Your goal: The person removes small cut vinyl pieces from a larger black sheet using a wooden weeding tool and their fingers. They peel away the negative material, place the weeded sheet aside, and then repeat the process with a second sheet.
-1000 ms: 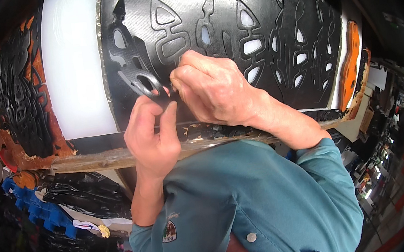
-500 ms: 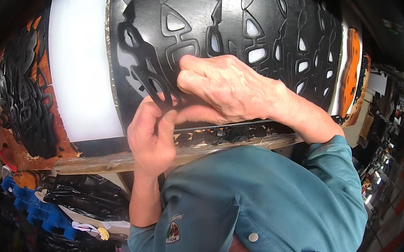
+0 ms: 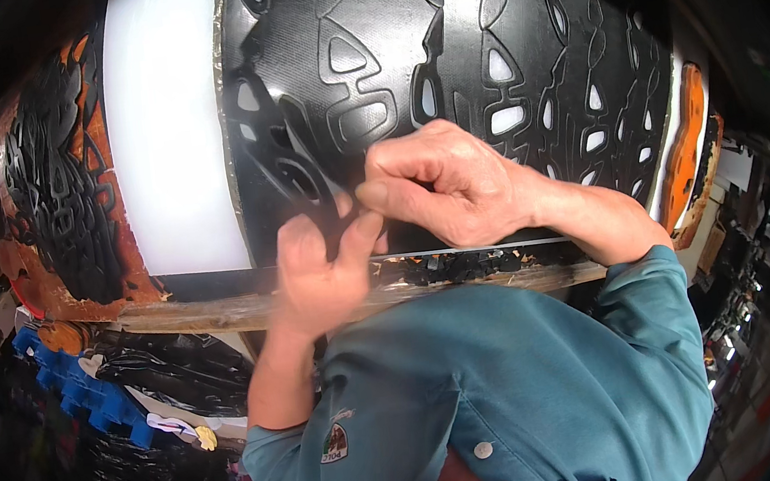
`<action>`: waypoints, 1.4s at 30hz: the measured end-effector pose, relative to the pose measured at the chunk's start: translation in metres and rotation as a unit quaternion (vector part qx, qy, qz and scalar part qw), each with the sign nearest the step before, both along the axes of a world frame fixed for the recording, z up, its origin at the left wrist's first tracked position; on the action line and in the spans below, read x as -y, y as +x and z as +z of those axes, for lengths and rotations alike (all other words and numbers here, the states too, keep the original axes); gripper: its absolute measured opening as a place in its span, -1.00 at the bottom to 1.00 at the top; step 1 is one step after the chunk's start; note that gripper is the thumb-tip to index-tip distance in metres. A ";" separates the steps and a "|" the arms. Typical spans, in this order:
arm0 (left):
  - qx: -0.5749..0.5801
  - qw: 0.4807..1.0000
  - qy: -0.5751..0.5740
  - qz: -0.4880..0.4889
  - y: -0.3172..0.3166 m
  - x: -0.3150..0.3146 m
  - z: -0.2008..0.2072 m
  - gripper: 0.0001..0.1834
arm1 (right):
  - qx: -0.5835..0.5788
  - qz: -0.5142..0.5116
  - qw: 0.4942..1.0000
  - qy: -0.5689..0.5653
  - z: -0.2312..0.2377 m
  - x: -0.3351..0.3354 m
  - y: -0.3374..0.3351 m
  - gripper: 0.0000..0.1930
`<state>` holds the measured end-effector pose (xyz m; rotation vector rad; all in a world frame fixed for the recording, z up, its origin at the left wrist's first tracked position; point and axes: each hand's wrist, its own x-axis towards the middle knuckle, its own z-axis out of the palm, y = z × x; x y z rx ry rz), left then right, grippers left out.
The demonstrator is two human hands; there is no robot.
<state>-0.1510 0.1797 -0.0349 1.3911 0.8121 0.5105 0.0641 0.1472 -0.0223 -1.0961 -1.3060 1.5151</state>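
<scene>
A black rubber sheet (image 3: pixel 458 52), embossed and cut with chain-like outlines, lies in front of me, with white showing through its openings. Along its left side a loose black cut-out strip (image 3: pixel 286 161) is lifted and blurred. My left hand (image 3: pixel 321 276), smeared by motion, is closed around the strip's near end, its thumb pointing up. Right beside it my right hand (image 3: pixel 455 185) is closed in a pinch, thumb against curled fingers, at the left hand's fingertips. Whatever sits between the right fingertips is too small to make out.
A white board (image 3: pixel 168 132) extends left of the sheet. Farther left, a pile of black cut pieces (image 3: pixel 57 192) lies on a reddish-brown surface. An orange shaped piece (image 3: pixel 683 145) rests at the right. Black scraps (image 3: pixel 445 264) line the wooden front edge (image 3: pixel 203 313). Blue interlocking mats (image 3: pixel 89 393) lie below left.
Both hands have shifted slightly right, and my right hand has turned so its thumb meets the left fingertips. The loose strip has dropped lower against the sheet. The whole view shifted a little.
</scene>
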 end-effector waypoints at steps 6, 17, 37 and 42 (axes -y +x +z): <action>0.033 0.995 -0.011 -0.094 -0.018 -0.027 0.002 -0.61 | -0.352 -0.072 0.876 -0.322 0.025 0.017 -0.015 -0.60; -0.005 0.976 0.208 -0.071 -0.021 -0.013 -0.002 -0.64 | -0.561 -0.169 0.714 -0.383 0.033 0.023 -0.028 -0.63; -0.019 0.974 0.225 -0.032 -0.023 0.021 -0.015 -0.71 | -0.685 -0.208 0.623 -0.316 0.030 0.003 -0.019 -0.60; -0.018 0.969 0.246 -0.029 -0.025 0.026 -0.018 -0.75 | -0.670 -0.203 0.639 -0.320 0.029 -0.004 -0.018 -0.60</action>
